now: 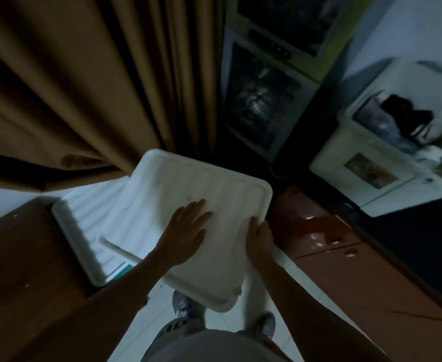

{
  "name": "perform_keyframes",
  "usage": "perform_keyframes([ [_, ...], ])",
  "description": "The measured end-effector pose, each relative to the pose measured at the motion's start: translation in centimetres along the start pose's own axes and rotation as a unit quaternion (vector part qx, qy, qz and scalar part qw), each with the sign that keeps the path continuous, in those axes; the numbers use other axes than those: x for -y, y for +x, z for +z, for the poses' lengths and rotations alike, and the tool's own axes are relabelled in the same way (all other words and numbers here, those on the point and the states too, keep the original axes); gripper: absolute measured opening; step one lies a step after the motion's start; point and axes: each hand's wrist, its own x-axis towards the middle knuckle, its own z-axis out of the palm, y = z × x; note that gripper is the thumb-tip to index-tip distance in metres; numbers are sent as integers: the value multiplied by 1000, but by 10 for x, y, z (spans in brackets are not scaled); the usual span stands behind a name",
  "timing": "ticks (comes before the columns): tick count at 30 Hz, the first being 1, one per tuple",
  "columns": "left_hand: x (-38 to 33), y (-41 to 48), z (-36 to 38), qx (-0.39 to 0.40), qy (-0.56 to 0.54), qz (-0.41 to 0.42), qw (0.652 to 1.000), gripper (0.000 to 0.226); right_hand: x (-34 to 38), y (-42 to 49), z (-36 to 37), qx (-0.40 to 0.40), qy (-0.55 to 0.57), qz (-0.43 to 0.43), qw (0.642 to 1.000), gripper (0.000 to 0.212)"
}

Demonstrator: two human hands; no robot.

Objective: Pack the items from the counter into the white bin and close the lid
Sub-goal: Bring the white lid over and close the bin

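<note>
Beneath left hand, white lid, right hand gripping edge

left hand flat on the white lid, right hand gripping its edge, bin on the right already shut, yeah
No: the head view shows the bin open, things visible inside. Yes to left hand flat on the lid, right hand gripping its edge.

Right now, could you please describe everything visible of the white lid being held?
The white lid looks like matte plastic: a broad rectangle with rounded corners, a raised rim and faint ribs across its face. It is held tilted in the air above the floor, near the brown curtain. The left hand lies flat on its face, fingers straight; the right hand grips its right edge. Dim light hides finer detail.
</note>
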Motion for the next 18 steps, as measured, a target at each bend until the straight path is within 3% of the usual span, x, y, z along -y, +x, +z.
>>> perform_keyframes([
  [9,-121,68,-21,-39,40,36,998,49,1,32,-135,-53,95,-61,992,29],
  [13,-178,93,-29,-72,38,48,996,49,-5,42,-195,-63,125,-73,988,44],
  [18,-244,122,-38,-107,41,75,991,49,-2,45,-268,-98,154,-113,977,47],
])
